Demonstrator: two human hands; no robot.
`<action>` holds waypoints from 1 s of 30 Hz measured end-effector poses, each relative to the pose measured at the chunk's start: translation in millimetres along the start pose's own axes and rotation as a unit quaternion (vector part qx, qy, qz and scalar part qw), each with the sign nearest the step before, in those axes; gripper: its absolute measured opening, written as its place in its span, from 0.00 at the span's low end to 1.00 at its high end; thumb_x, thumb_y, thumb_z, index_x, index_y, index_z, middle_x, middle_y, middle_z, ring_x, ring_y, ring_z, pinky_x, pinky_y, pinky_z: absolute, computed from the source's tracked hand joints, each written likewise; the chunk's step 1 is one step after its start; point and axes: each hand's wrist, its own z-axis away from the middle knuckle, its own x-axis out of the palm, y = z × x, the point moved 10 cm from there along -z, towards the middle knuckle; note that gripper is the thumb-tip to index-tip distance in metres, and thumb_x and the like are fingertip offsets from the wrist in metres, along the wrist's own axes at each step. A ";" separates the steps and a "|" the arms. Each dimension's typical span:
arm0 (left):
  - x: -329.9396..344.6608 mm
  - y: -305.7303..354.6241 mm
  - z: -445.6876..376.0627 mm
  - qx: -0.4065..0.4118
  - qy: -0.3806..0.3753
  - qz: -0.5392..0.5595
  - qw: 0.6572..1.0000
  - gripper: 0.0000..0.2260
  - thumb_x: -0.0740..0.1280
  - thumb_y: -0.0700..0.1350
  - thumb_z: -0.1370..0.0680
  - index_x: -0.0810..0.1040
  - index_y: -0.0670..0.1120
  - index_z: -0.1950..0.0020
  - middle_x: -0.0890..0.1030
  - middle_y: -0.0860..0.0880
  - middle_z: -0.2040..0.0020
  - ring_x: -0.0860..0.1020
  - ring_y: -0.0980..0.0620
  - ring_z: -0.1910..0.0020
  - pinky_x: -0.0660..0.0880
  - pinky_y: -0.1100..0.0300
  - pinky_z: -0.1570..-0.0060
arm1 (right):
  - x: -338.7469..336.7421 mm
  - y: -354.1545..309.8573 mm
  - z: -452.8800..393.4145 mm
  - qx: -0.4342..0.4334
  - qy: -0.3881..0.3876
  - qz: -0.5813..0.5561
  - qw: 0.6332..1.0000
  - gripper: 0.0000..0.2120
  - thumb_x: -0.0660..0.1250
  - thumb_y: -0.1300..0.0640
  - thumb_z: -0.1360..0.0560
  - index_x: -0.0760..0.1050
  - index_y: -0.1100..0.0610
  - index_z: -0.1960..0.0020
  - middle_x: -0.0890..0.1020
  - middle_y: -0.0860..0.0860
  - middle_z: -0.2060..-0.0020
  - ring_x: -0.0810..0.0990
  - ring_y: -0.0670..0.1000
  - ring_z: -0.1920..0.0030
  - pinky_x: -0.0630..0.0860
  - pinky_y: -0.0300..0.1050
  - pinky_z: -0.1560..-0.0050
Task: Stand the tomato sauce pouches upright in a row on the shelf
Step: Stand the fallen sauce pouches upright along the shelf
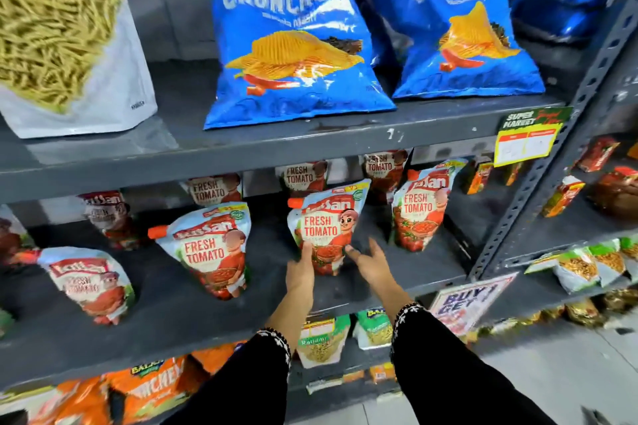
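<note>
Red and white "Fresh Tomato" sauce pouches stand in a front row on the grey middle shelf [207, 307]: one at the left [93, 283], a second [214, 245], a middle one [328, 221] and a right one [417, 207]. More pouches [214, 188] stand behind them in shadow. My left hand [300, 269] holds the middle pouch at its lower left edge, thumb on the front. My right hand [369, 264] is open just right of the pouch's base, fingers apart, thumb tip near the pouch.
Blue crisp bags [293, 38] and a sev bag [58, 45] lie on the shelf above. A perforated steel post [552, 155] with a yellow price tag [524, 141] bounds the right side. Orange crisp bags [148, 386] and snack packs [321, 345] fill the shelf below.
</note>
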 end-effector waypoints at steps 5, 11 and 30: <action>15.7 14.4 -8.8 -0.010 -0.101 0.064 0.993 0.32 0.59 0.61 0.24 0.59 0.45 0.25 0.72 0.40 0.31 0.75 0.39 0.36 0.73 0.46 0.37 | 40.8 0.3 5.8 0.028 -0.101 -0.033 0.994 0.20 0.63 0.60 0.23 0.66 0.56 0.32 0.76 0.57 0.35 0.77 0.55 0.43 0.78 0.49 0.53; 26.4 17.8 -12.2 -0.015 -0.112 0.060 0.992 0.27 0.58 0.60 0.22 0.65 0.46 0.29 0.74 0.42 0.32 0.75 0.39 0.37 0.73 0.47 0.40 | 42.6 0.9 -10.2 0.022 -0.099 -0.028 0.994 0.18 0.63 0.61 0.23 0.68 0.58 0.33 0.79 0.58 0.41 0.79 0.49 0.58 0.79 0.50 0.55; 20.0 18.0 -14.7 -0.024 -0.103 0.078 0.991 0.27 0.60 0.60 0.23 0.68 0.44 0.31 0.77 0.48 0.50 0.76 0.47 0.53 0.72 0.55 0.52 | 34.0 0.5 -23.9 0.024 -0.046 -0.041 0.998 0.24 0.63 0.63 0.23 0.61 0.64 0.29 0.74 0.61 0.33 0.74 0.62 0.35 0.73 0.57 0.38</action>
